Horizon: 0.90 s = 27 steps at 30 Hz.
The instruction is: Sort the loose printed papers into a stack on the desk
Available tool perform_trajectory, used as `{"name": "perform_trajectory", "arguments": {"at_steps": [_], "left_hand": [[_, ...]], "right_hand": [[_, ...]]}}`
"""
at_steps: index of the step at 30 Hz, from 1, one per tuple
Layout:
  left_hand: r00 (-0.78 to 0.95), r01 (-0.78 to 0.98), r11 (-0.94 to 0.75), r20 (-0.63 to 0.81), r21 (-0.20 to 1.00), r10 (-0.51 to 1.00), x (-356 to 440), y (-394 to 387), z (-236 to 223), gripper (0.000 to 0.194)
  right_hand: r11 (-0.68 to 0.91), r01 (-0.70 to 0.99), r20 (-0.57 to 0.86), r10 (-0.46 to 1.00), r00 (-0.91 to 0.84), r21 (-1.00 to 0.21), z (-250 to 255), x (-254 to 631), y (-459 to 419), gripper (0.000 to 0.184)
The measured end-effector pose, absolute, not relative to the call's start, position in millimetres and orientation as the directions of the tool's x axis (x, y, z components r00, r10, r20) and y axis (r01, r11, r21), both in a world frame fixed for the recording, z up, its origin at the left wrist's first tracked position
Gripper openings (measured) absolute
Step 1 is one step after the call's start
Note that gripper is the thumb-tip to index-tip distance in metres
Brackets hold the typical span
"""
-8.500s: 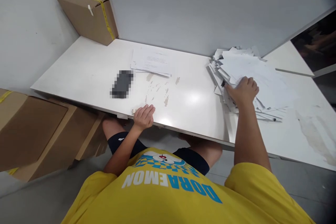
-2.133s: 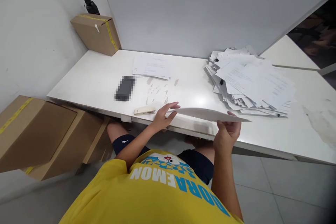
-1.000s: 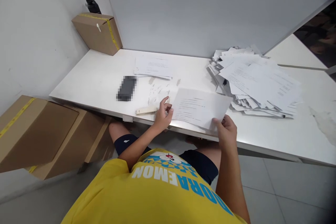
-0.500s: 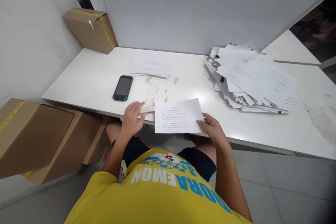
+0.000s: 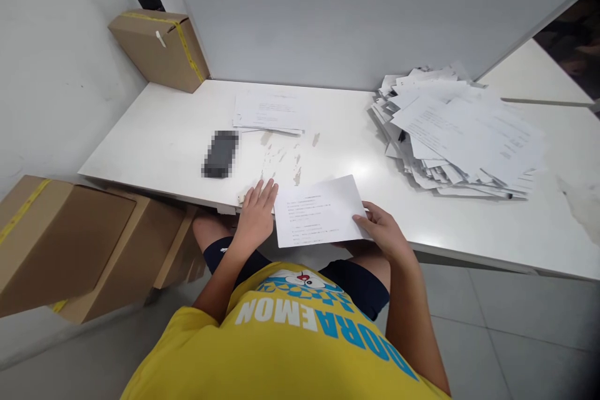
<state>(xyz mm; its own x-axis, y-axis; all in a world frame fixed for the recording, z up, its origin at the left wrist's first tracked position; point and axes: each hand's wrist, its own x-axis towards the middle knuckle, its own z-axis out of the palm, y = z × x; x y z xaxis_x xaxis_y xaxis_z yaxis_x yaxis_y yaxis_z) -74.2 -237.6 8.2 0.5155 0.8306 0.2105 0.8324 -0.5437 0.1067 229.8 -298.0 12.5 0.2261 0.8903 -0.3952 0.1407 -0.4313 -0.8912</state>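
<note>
A printed sheet of paper lies over the table's front edge, its near part sticking out past it. My right hand pinches the sheet's right edge, thumb on top and fingers beneath. At the sheet's left edge, my left hand rests with its fingers stretched out flat, pointing away from me. Whether its fingertips touch the paper I cannot tell. A pale strip on the table edge shows beside these fingers, mostly hidden by the hand.
A small stack of printed sheets lies farther back, with a dark phone, blurred out, to its left. A large untidy paper pile covers part of the right side. Cardboard boxes stand at the back left and below the table's left edge.
My left hand has moved right to the sheet's left edge, its fingers straightening over the pale strip. The sheet's near left corner has shifted slightly toward me; my right hand keeps its hold.
</note>
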Motion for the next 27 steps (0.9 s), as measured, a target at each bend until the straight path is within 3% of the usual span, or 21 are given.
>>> {"name": "perform_trajectory", "arguments": {"at_steps": [11, 16, 18, 20, 22, 25, 27], "left_hand": [[0.465, 0.836, -0.520, 0.275, 0.177, 0.841, -63, -239, -1, 0.066], [0.449, 0.782, -0.565, 0.392, 0.263, 0.803, -73, -231, -8, 0.058], [0.447, 0.751, -0.598, 0.452, 0.280, 0.772, -77, -226, -18, 0.054], [0.448, 0.738, -0.628, 0.518, 0.247, 0.729, -79, -220, -33, 0.051], [0.439, 0.740, -0.648, 0.600, 0.180, 0.668, -78, -214, -49, 0.049], [0.403, 0.765, -0.639, 0.714, 0.081, 0.572, -75, -206, -68, 0.045], [0.399, 0.775, -0.631, 0.757, 0.023, 0.517, -74, -204, -74, 0.045]], "right_hand": [[-0.417, 0.083, -0.381, 0.883, 0.275, -0.905, 0, 231, -300, 0.041], [-0.400, 0.108, -0.359, 0.892, 0.273, -0.910, 5, 239, -301, 0.040], [-0.357, 0.058, -0.311, 0.874, 0.374, -0.932, 13, 247, -298, 0.038], [-0.227, 0.002, -0.184, 0.793, 0.580, -0.974, 24, 256, -292, 0.035], [-0.001, -0.002, -0.002, 0.645, 0.764, -1.000, 36, 263, -281, 0.030], [0.288, -0.010, 0.147, 0.516, 0.844, -0.958, 51, 264, -255, 0.022], [0.368, -0.044, 0.165, 0.516, 0.840, -0.929, 54, 261, -229, 0.029]]}}
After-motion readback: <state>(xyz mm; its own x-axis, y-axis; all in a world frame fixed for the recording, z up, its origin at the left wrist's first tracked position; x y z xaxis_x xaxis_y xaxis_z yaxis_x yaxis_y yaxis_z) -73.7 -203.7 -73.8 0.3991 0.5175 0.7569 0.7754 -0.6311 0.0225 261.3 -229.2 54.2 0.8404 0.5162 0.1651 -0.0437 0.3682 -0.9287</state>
